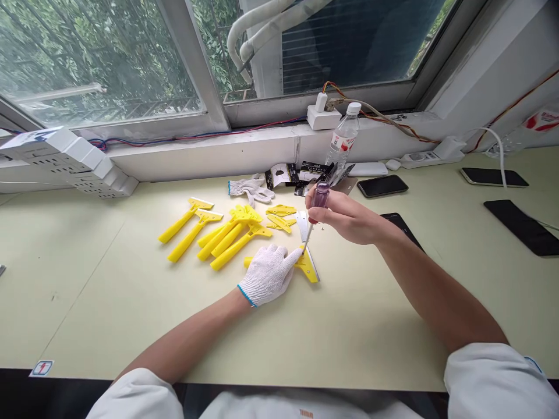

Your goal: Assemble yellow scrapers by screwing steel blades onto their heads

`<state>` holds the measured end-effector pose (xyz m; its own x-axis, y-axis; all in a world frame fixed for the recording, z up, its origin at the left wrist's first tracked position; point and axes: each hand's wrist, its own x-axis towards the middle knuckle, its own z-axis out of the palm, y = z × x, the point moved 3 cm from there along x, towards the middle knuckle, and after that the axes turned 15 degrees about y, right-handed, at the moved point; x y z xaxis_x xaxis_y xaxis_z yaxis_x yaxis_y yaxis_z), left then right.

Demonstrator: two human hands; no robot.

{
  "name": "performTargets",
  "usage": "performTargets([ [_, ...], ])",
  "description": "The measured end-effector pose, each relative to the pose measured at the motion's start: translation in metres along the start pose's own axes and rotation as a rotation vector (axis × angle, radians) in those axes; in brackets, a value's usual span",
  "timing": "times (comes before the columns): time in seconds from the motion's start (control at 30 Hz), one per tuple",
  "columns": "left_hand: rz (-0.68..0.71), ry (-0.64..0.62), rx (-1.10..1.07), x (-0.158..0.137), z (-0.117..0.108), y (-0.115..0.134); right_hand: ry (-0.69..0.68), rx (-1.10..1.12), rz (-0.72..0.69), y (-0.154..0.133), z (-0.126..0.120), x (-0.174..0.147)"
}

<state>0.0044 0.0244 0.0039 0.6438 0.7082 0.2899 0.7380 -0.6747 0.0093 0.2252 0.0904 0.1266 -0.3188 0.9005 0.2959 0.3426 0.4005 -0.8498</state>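
Observation:
My left hand (pixel 269 273), in a white knit glove with a blue cuff, presses a yellow scraper (pixel 309 267) flat on the table, its fingers wrapped over the handle. The scraper's head with its metal blade edge sticks out to the right of the glove. My bare right hand (pixel 343 212) grips a screwdriver (pixel 321 195) by its purple handle. The shaft slants down, and its tip meets the scraper head near my left fingertips. Just beyond lie loose yellow head pieces (pixel 280 223) and metal blades (pixel 302 226).
Several yellow scrapers (pixel 231 233) lie to the left. Behind them are a spare glove (pixel 252 188), black packets (pixel 282 174) and a water bottle (pixel 343 137). Phones (pixel 382 185) and a power strip (pixel 432 154) occupy the right. White boxes (pixel 72 160) stand at the back left, under the window.

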Motion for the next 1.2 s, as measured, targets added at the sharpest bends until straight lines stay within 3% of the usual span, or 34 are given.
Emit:
performTargets([
  [0.17,0.005,-0.020,-0.012,0.001,-0.003,0.001,0.096,0.050,0.028,-0.004,-0.005,-0.005],
  [0.27,0.008,-0.025,-0.011,0.001,-0.004,0.001,0.062,0.089,-0.018,-0.017,-0.012,-0.011],
  [0.37,0.015,-0.019,-0.007,0.001,-0.004,0.001,0.086,-0.044,-0.106,-0.030,-0.016,-0.016],
  [0.53,0.017,-0.018,-0.002,0.001,-0.002,0.000,0.345,-0.266,-0.353,-0.044,-0.014,-0.022],
  [0.67,0.022,-0.028,-0.015,0.001,-0.003,0.000,0.321,-0.275,-0.450,-0.046,-0.013,-0.023],
  [0.83,0.003,-0.043,-0.025,0.001,-0.009,0.001,0.167,-0.032,-0.352,-0.043,-0.017,-0.022],
  [1.03,-0.009,-0.066,-0.040,0.002,-0.009,0.002,0.193,0.272,-0.141,-0.023,-0.006,-0.016],
  [1.2,0.021,-0.040,-0.018,0.002,-0.006,0.000,0.220,0.459,-0.183,-0.017,-0.003,-0.011],
])
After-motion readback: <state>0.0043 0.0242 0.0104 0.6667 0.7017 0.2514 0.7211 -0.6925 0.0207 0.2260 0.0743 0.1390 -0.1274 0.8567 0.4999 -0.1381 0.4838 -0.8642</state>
